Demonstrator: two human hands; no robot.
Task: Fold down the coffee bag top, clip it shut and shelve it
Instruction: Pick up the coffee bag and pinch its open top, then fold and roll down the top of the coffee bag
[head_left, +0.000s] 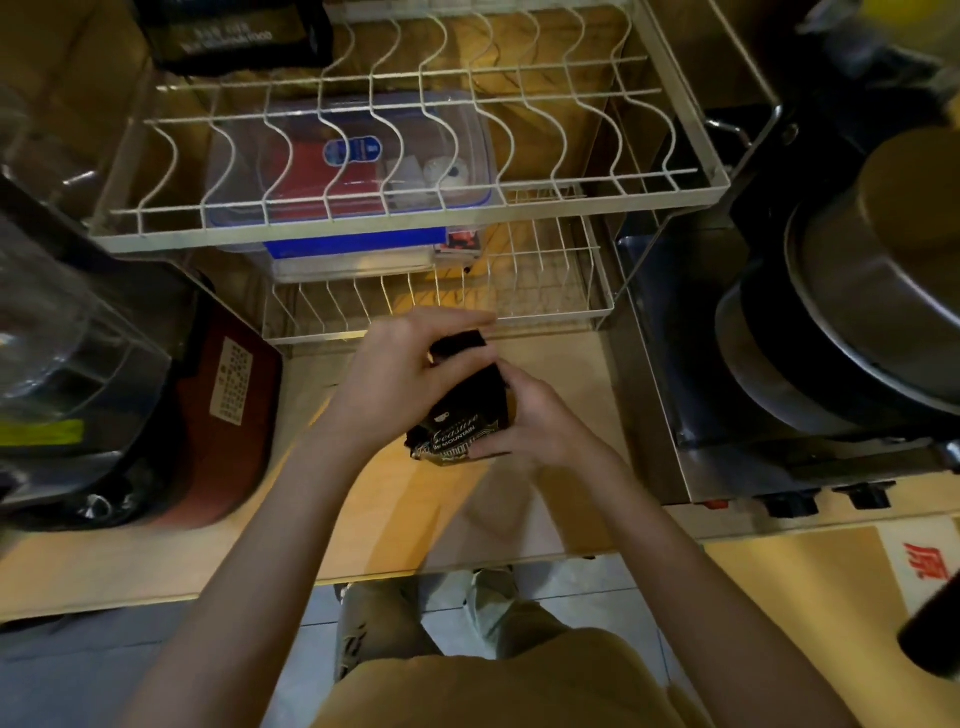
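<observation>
Hands, two of them, meet over one small black coffee bag (460, 415) above a pale wooden counter (374, 499). No clip can be made out. The left hand (400, 379) curls over the bag's top end, its fingers (457, 318) wrapped across the dark folded part, with the thumb side toward the person. The right hand (540, 421) grips the bag's right side and lower corner, fingers closed against the glossy printed face. So both hands hold the bag, which sits between the palms, tilted, its pale lettering facing up; whether its bottom touches the counter cannot be told.

Behind the hands stands one white wire rack (405, 156) with two tiers: the upper tier has wavy wire dividers, the lower tier (441, 296) straight thin bars. One clear plastic box (353, 161) with a blue-edged lid lies on the lower level, seen through the upper wires, holding something red and something white. At the top left sits another black bag (228, 36) with pale print. On the right, one steel stove (779, 415) carries a round metal pot (857, 291) with a shiny lid. On the left is a dark red appliance (228, 415) bearing a printed label, beside a clear glass vessel (62, 338).
</observation>
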